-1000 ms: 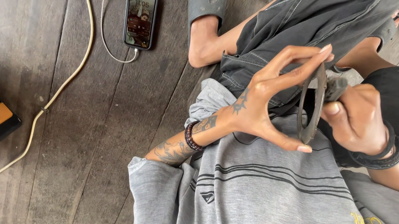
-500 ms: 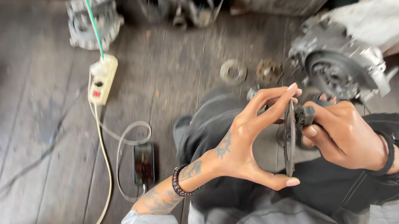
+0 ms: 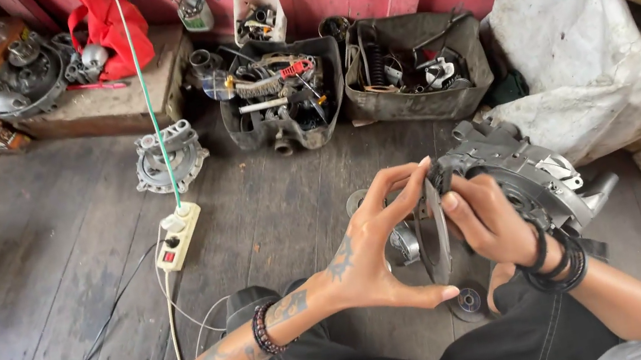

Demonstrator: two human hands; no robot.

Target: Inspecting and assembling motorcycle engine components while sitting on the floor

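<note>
The left hand (image 3: 374, 258) pinched the disc (image 3: 435, 230) edge-on, thumb under, fingers over; the right hand (image 3: 490, 220) pressed its far face. Just behind the grip sat the engine case (image 3: 529, 169), open; fitting looked unfinished.

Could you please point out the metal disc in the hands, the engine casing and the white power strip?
metal disc (image 3: 437, 231): head view, on its edge-on rim.
engine casing (image 3: 532, 173): head view, grey housing wall.
white power strip (image 3: 178, 236): head view, its top face.
</note>
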